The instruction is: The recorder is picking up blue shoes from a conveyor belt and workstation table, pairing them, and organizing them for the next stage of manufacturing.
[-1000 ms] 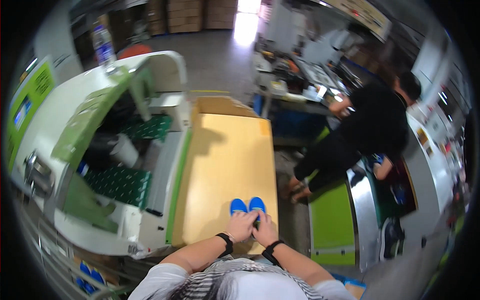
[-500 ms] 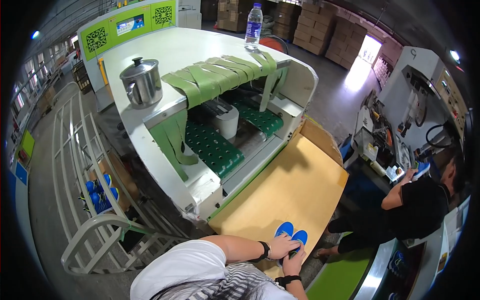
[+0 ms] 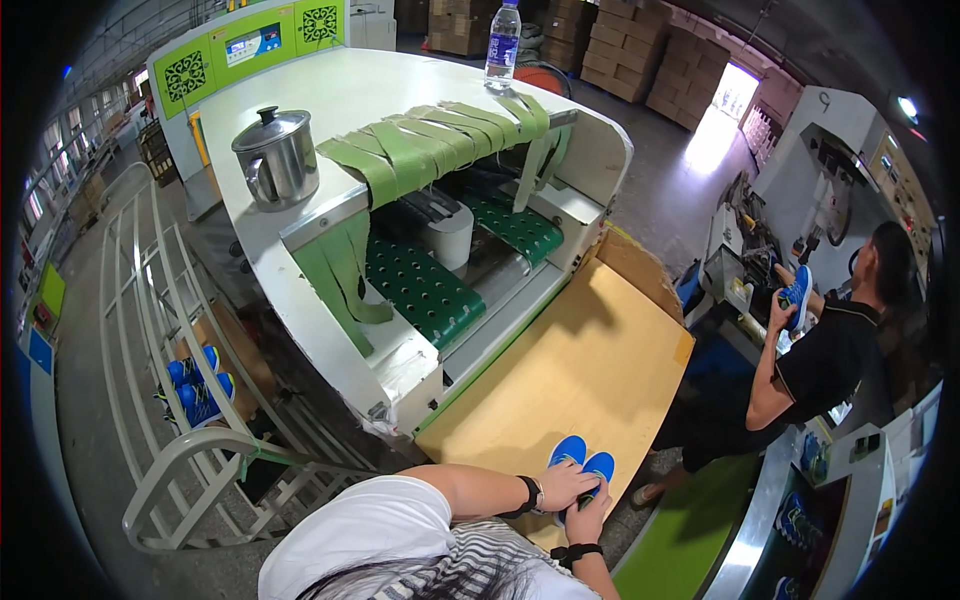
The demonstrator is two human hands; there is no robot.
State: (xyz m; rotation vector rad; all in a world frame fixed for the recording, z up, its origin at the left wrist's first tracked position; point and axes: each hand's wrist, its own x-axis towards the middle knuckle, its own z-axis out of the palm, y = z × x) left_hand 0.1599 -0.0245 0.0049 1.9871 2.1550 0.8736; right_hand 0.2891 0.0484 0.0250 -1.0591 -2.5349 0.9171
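Two blue shoes (image 3: 569, 449) with light-edged soles lie side by side on a tan wooden board (image 3: 560, 370), toes pointing away from me. My left hand (image 3: 566, 486) reaches across from the left, its fingers bent over the openings of the pair. From below, my right hand (image 3: 586, 514) grips the right-hand blue shoe (image 3: 600, 466), fingers close to those of my left. Both hands are closed, and they hide the heels and laces. Dark bands circle both wrists.
Beyond the board stands a white machine (image 3: 400, 85) with green perforated belts (image 3: 425, 295) and green strips. A metal mug (image 3: 277, 160) and water bottle (image 3: 502, 48) stand on it. A rack (image 3: 200, 470) holds blue shoes at left. At right a co-worker (image 3: 830, 350) holds a blue shoe (image 3: 797, 297).
The co-worker has straightened up and brought a blue shoe nearer, tilting it upright. My hands stay on the pair with barely any shift. The whole view has moved slightly.
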